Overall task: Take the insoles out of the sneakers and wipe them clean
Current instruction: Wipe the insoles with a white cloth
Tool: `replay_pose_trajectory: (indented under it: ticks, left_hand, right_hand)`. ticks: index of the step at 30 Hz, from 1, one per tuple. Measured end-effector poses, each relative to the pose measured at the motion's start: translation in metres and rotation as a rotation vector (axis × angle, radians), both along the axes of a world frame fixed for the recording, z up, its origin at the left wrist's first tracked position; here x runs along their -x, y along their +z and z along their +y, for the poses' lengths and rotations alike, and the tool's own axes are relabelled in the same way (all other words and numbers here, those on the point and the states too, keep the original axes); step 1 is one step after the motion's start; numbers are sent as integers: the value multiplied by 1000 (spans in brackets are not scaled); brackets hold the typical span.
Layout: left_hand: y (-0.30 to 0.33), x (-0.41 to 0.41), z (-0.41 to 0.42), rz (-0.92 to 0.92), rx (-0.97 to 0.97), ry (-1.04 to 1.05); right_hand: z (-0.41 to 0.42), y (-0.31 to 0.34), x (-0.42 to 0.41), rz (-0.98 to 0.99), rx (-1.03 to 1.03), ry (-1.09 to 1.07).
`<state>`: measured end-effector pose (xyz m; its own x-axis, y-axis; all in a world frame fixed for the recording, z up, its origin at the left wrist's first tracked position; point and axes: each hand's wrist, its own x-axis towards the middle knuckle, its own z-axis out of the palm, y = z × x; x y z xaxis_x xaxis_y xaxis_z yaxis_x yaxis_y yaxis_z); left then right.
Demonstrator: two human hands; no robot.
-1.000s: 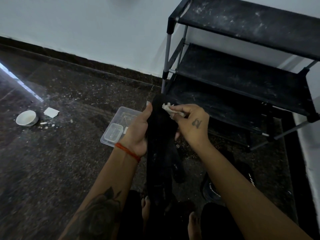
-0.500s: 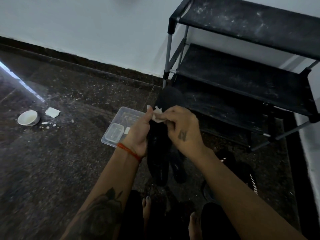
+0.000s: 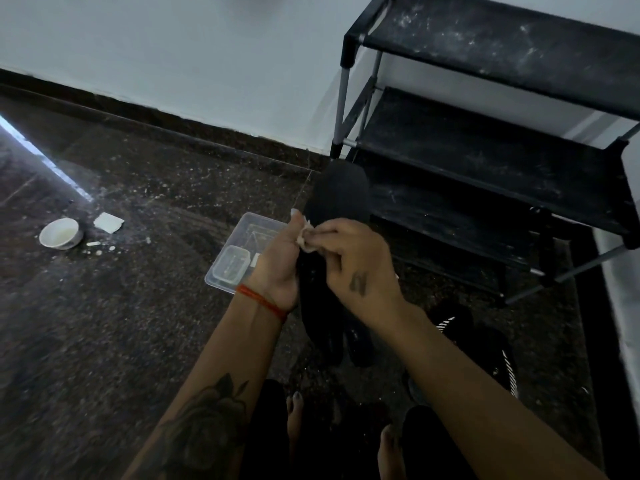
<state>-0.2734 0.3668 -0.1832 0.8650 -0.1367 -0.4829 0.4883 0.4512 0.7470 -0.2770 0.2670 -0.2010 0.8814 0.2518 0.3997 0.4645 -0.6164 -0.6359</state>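
Observation:
A long black insole is held upright in front of me, its rounded toe end pointing up. My left hand, with a red thread at the wrist, grips its left edge at mid-length. My right hand pinches a small white wipe against the insole's left side, just below my left thumb. The insole's lower end hangs down to about. A dark sneaker with white stripes lies on the floor at the lower right.
A black three-tier shoe rack stands against the wall on the right. A clear plastic box lies on the dark floor behind my left hand. A white bowl and a white scrap sit far left. My bare feet are below.
My right hand has carried the wipe from the insole's upper right across to its left edge and lower. The insole has shifted up, so more of its toe end shows.

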Motion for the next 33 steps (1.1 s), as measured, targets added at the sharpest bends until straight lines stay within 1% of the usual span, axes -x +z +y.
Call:
replay_pose_trajectory:
  ticks: [2, 7, 9, 10, 12, 13, 14, 16, 17, 19, 21, 23, 26, 29, 31, 33]
  left_hand:
    - [-2, -1, 2, 42, 64, 19]
    - [-3, -3, 3, 51, 141, -4]
    - [-5, -3, 4, 76, 167, -16]
    - [-5, -3, 5, 82, 177, -30]
    - [-4, -4, 5, 75, 182, -49]
    - [-4, -4, 4, 57, 167, -40]
    - [-5, -5, 4, 42, 135, -23]
    - [-7, -6, 3, 17, 110, -4]
    - [-7, -6, 3, 18, 108, 0]
    - [-8, -6, 5, 37, 104, 30]
    - [-12, -7, 7, 46, 105, 43]
    - [-11, -7, 6, 53, 116, 35]
    - [-11, -8, 7, 69, 119, 15]
    - [-9, -7, 9, 65, 106, -7]
    - [-6, -6, 10, 62, 107, -25]
    - [-5, -5, 10, 67, 98, -32]
  right_hand:
    - [-3, -3, -4, -28, 69, 58]
    - [-23, -9, -17, 37, 52, 25]
    - [-29, -8, -20, 76, 39, -46]
    - [-33, -7, -22, 62, 29, -97]
    - [-35, -5, -21, -38, 8, -210]
    - [-32, -5, -19, -82, -20, -231]
    - [-25, -4, -15, -97, -67, -206]
    - [-7, -1, -4, -76, -148, -45]
    - [0, -1, 2, -72, -142, 30]
    - [2, -2, 4, -94, -43, 114]
    - [-5, -5, 1, -108, 17, 140]
    - [-15, -9, -5, -101, 34, 140]
    - [-27, -16, -12, -23, 57, 91]
    - [-36, -19, -18, 55, 19, -47]
    - [-32, -15, -15, 42, -60, -160]
    - [-19, -6, -6, -32, -96, -163]
